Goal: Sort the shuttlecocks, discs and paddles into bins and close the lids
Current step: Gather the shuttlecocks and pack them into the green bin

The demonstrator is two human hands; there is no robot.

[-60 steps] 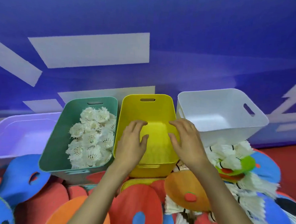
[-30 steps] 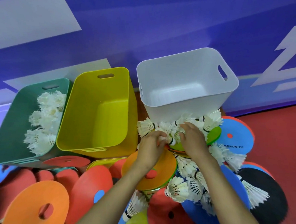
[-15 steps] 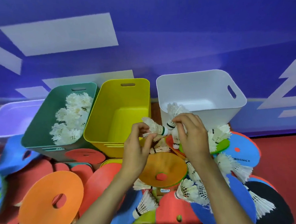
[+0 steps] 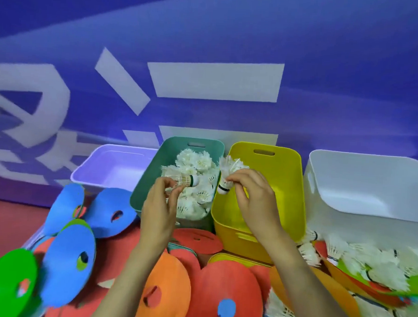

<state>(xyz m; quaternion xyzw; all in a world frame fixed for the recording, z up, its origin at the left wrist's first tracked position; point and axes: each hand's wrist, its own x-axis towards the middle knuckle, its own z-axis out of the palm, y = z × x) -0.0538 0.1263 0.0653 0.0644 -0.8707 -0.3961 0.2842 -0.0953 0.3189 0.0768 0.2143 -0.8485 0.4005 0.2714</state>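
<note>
Left hand (image 4: pixel 159 211), right hand (image 4: pixel 256 199) pinch white, dark-banded shuttlecocks (image 4: pixel 228 169).

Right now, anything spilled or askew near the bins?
Loose shuttlecocks lie spilled over the discs in front of the white bin, which looks tipped forward. Discs overlap in a heap; nothing visibly damaged.

This is looking like an indoor sports or activity hall: a red floor (image 4: pixel 3 222) is running up to a blue-purple wall (image 4: pixel 330 38) that is carrying large white lettering (image 4: pixel 214 80) (too cropped and blurred to read). White feather shuttlecocks (image 4: pixel 381 266) and bright foam discs (image 4: pixel 66 267) are lying heaped across that floor. A row of open plastic bins (image 4: pixel 371 181) in lilac, green, yellow and white is standing against the wall.
</note>
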